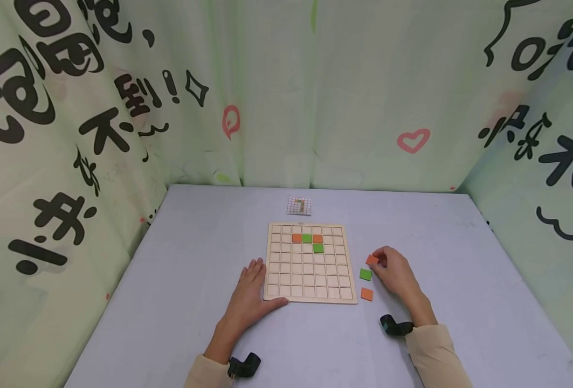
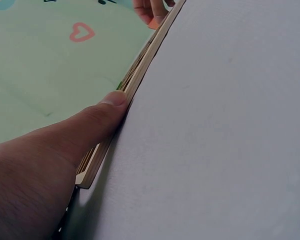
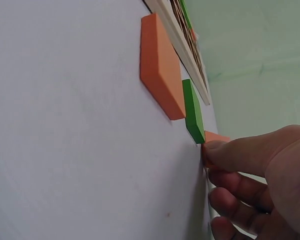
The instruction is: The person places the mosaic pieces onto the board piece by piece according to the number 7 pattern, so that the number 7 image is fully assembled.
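In the head view, the left hand (image 1: 251, 296) lies at the left near corner of a wooden grid board (image 1: 309, 279), four fingers close together along its left side, the thumb spread along its near edge. To the right of the board, the right hand (image 1: 395, 272) pinches an orange tile (image 1: 371, 260); a loose green tile (image 1: 365, 274) and a second orange tile (image 1: 366, 294) lie nearer on the table (image 1: 194, 231). Four tiles sit in the board's far part: orange, green, orange in a row, green nearer below the right one. Beyond it is a small grid card (image 1: 298, 206), too small to read. The curtain (image 1: 359, 81) bears large black Korean-looking lettering (image 1: 104, 129) I cannot read surely, an exclamation mark and a pink heart (image 1: 413, 141). In the left wrist view, the thumb presses the board's edge; the other fingers' state I cannot tell. In the right wrist view, thumb and fingertip pinch the held tile, remaining fingers curled.
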### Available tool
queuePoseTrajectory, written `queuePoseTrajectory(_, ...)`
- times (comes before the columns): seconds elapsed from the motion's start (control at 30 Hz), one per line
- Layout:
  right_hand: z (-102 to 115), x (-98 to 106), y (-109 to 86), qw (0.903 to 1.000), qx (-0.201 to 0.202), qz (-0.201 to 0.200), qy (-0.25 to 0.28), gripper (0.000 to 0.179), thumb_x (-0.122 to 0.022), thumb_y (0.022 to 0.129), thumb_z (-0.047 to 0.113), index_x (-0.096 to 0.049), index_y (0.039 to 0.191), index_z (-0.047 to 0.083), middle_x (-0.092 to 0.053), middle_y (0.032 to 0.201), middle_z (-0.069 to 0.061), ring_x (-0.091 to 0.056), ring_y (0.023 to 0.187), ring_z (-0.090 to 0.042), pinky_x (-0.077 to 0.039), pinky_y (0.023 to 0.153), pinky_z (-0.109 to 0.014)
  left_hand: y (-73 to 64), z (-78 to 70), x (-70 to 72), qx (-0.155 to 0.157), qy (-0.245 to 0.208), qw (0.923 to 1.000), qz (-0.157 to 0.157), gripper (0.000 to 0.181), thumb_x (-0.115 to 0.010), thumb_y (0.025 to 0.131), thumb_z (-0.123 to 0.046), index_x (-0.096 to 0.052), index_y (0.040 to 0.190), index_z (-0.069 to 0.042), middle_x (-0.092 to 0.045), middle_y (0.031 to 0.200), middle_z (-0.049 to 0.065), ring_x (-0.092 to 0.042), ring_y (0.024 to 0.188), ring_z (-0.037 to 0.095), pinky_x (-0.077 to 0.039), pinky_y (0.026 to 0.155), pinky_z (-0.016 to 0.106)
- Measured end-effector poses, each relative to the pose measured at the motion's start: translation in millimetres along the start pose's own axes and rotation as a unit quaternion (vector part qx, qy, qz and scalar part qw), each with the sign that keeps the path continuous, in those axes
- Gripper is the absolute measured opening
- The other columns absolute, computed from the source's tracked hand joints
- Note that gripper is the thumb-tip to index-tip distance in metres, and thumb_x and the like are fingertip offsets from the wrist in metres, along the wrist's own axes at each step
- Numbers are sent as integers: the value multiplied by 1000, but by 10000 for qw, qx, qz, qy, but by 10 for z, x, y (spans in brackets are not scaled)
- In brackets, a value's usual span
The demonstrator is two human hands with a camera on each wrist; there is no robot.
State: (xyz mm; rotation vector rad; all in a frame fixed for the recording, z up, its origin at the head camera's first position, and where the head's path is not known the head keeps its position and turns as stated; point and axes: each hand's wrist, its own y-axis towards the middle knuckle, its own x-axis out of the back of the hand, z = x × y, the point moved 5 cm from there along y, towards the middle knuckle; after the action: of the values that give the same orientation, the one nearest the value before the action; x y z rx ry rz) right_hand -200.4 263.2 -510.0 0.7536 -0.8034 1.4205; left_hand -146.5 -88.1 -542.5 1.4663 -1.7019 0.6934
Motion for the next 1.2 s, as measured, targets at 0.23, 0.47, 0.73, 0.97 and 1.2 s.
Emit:
queuePoseTrajectory(0.23,2,-11,-3,10000,50,-45,25,24,-65,96,11,-59,114,-3,-64,103,-19,-56,89,-27,-52,77,-36,-2,-3,-7,-55,54,10000,-50,106,-77,76,-64,-41,151,2,-35,161,19,-27,153,33,-24,127,50)
queuePoseTrajectory(0.47,4,10,5,9999,108,-108,24,22,-64,97,12,-59,113,-2,-65,104,-19,-59,89,-26,-53,77,-38,-2,-4,7,5,3,10000,19,106,-76,77,-64,-40,151,1,-34,162,18,-25,154,32,-22,128,48)
queuePoseTrajectory(0.73,49,27,22,9998,82,-138,116,23,-63,98,14,-59,115,-2,-65,108,-19,-59,93,-28,-54,82,-41,5,-6,1,-49,27,10000,5,106,-75,76,-65,-40,151,3,-34,161,19,-26,154,33,-23,128,49)
queuePoseTrajectory(0.97,136,30,46,9996,140,-176,193,23,-62,98,12,-59,116,-3,-63,111,-21,-59,96,-30,-56,86,-47,10,6,-10,-64,51,10000,-19,106,-75,77,-65,-40,151,3,-35,161,19,-26,153,33,-23,127,49)
queuePoseTrajectory(1.2,230,11,83,9994,115,-128,315,25,-61,99,10,-59,119,-3,-63,114,-21,-59,99,-31,-56,90,-48,9,13,-12,-83,53,10000,-6,107,-75,77,-65,-40,151,3,-34,161,19,-26,154,33,-23,128,49)
